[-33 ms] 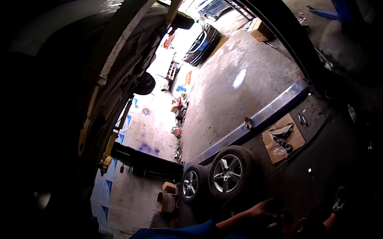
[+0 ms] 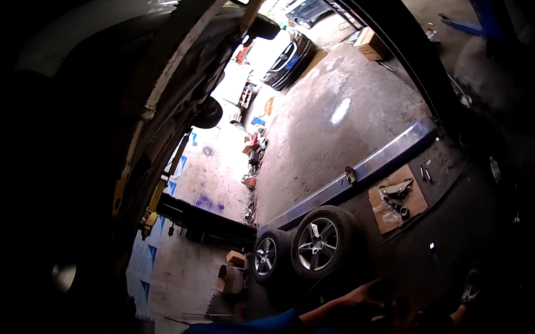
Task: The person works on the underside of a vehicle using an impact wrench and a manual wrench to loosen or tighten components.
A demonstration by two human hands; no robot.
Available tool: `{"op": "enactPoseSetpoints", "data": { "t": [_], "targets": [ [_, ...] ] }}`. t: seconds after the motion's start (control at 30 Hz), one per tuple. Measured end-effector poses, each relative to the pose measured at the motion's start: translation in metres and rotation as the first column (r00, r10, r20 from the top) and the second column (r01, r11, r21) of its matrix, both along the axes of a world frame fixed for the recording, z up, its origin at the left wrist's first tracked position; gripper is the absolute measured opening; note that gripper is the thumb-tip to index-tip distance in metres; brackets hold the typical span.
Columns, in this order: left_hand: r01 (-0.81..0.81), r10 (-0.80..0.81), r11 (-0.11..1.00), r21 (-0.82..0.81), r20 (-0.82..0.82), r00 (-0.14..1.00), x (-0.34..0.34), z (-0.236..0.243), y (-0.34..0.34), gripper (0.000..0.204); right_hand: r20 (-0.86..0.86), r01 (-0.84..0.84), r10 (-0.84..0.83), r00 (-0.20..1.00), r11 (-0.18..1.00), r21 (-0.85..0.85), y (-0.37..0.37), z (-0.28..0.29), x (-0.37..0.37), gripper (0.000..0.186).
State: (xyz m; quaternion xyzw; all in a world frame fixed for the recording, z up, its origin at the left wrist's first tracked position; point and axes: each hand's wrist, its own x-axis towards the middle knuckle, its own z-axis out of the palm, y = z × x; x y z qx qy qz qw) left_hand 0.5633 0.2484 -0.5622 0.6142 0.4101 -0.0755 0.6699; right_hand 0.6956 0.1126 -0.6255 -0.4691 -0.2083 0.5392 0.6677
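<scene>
My left hand (image 2: pixel 365 295) reaches in from the lower edge out of a blue sleeve (image 2: pixel 254 330). Its fingers are curled round something dark that I cannot make out. Close beside it, deep in shadow, is my right hand (image 2: pixel 402 319); its fingers are too dark to read. Beyond my left forearm, two wheels with silver five-spoke rims face me: a larger wheel (image 2: pixel 316 244) and a smaller-looking wheel (image 2: pixel 266 256). A flat piece of cardboard (image 2: pixel 388 227) on the floor carries greasy metal parts (image 2: pixel 398 188) and a clear plastic scrap.
A raised car (image 2: pixel 178 103) with a yellow lift arm (image 2: pixel 152 214) fills the left. A blue-grey beam (image 2: pixel 368 159) crosses the floor behind the wheels. Small tools (image 2: pixel 426 173) lie past the cardboard. A shoe (image 2: pixel 471 288) shows at right. Farther back are a box (image 2: pixel 369 44) and a parked car (image 2: pixel 288 62).
The whole view has shifted slightly, so the background sits a little farther right. Both hands stay together in nearly the same place.
</scene>
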Motion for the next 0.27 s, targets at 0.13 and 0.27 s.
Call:
{"op": "enactPoseSetpoints", "data": {
  "t": [0.13,0.27],
  "targets": [
    [-0.207,0.218,0.975,-0.08,0.16,0.963,0.062,0.059,0.038,0.094,-0.024,-0.316,0.317,0.948,0.948,0.036,0.059,0.04,0.084,0.026],
    [-0.246,0.267,0.96,-0.138,0.165,0.95,0.08,0.071,0.072,0.098,0.053,-0.667,0.664,0.745,0.742,0.071,0.135,0.056,0.155,0.032]
  ]
}}
